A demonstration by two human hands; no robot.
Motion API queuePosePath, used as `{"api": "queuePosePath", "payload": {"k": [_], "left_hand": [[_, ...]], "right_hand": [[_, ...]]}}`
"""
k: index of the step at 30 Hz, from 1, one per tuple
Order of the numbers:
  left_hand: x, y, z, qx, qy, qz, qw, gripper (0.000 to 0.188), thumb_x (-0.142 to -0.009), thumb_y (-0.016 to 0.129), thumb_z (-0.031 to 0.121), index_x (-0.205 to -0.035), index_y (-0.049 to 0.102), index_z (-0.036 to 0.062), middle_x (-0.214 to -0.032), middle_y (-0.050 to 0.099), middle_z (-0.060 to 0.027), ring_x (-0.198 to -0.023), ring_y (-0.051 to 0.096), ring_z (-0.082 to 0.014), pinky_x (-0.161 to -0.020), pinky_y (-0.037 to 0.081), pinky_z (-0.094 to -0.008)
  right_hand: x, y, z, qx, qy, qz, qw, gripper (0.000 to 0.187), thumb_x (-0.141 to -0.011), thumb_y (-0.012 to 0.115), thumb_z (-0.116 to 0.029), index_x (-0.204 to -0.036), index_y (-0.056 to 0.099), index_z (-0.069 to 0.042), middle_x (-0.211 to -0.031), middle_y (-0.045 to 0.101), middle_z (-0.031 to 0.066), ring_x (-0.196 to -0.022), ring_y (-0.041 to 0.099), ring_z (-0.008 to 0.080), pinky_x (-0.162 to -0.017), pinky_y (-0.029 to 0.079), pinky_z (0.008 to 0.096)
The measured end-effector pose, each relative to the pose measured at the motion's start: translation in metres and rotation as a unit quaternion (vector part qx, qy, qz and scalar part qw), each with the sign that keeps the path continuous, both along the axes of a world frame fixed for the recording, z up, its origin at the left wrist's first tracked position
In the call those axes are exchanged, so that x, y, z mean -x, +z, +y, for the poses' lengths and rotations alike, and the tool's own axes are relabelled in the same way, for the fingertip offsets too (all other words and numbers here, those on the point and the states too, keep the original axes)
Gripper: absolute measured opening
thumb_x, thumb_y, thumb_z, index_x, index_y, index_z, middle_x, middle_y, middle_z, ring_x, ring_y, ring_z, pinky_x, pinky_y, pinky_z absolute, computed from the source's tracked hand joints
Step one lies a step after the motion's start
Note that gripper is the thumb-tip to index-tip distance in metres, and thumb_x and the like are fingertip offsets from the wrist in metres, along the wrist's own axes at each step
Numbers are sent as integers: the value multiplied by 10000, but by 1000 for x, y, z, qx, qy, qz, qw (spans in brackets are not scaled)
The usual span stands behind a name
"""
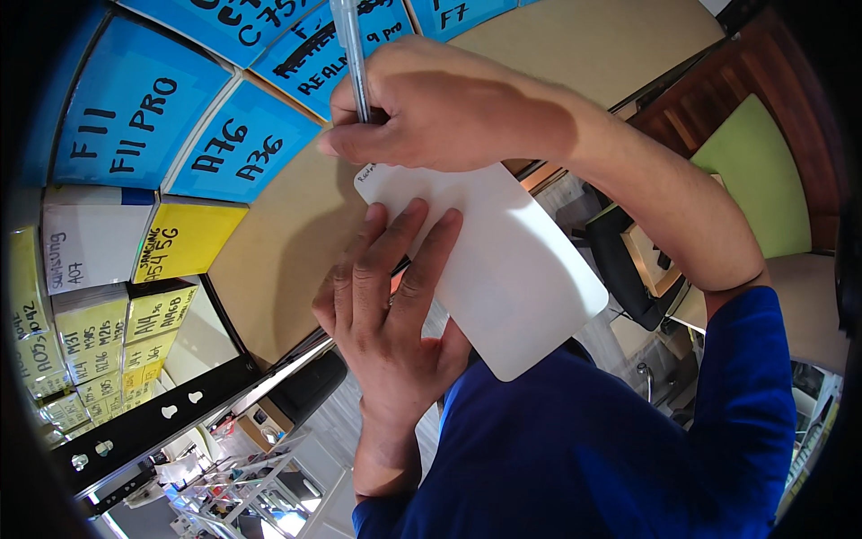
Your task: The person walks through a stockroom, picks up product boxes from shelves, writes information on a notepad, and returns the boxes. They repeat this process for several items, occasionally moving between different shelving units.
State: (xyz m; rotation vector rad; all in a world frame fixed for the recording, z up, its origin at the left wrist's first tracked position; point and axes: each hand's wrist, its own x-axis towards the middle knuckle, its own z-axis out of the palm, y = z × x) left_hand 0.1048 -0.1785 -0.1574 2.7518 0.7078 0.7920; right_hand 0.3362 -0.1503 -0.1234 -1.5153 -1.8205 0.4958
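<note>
A pen (352, 58) with a clear barrel is gripped in my right hand (431, 108), its upper end pointing away and its tip hidden behind the fingers. That hand rests over the far end of a white rounded card (525, 278). Small dark handwriting shows at the card's far left corner. My left hand (382, 278) lies with fingers stretched and spread, the fingertips on the card's left part. Its thumb is beside the card's left edge. The near end of the card sticks out past the tan shelf (269, 260), toward my blue shirt.
Blue boxes (135, 117) with black marker writing stand in a row at the far left. Yellow boxes (184, 238) and a white box (94, 242) sit beside them. A black perforated metal rail (171, 409) runs at lower left. A green-backed chair (759, 184) stands to the right.
</note>
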Motion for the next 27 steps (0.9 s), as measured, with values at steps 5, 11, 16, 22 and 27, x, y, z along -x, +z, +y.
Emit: {"api": "queuePosePath", "payload": {"k": [5, 11, 16, 22, 27], "left_hand": [[-1, 2, 0, 3, 1, 4, 1000, 585, -806, 762, 281, -1390, 742, 258, -1467, 659, 29, -1394, 597, -228, -1111, 342, -403], [-2, 2, -1, 6, 0, -8, 1000, 598, -789, 771, 260, -1387, 740, 263, -1443, 666, 41, -1381, 606, -219, -1103, 337, -396], [-3, 1, 0, -4, 2, -12, 1000, 608, -776, 764, 230, -1383, 742, 261, -1436, 669, 40, -1368, 614, -222, -1100, 345, -395], [-3, 0, 0, -2, -1, -21, 1000, 636, -749, 736, 176, -1380, 739, 256, -1432, 671, 38, -1365, 617, -228, -1091, 358, -396], [-2, 0, 1, 5, -5, -20, 1000, 649, -740, 734, 167, -1382, 738, 258, -1430, 673, 39, -1363, 618, -225, -1085, 363, -394]], "right_hand": [[-4, -1, 0, 2, 1, 59, 998, 417, -1052, 663, -312, -789, 664, 12, -606, 573, 63, -527, 495, 162, -537, 400, 338], [-5, 2, -8, 10, -5, 78, 997, 387, -1039, 700, -325, -846, 723, 10, -636, 622, 76, -554, 539, 164, -558, 432, 333], [0, -5, -6, -65, -3, 104, 992, 364, -1003, 713, -299, -878, 738, 42, -647, 624, 147, -570, 572, 269, -605, 486, 383], [-1, 0, -6, -12, -20, 74, 997, 395, -1003, 708, -323, -837, 727, 35, -653, 642, 142, -578, 590, 266, -604, 486, 384], [-3, -5, -3, 1, 1, 86, 996, 383, -1008, 692, -323, -851, 744, 23, -658, 646, 141, -583, 599, 253, -604, 485, 388]]}}
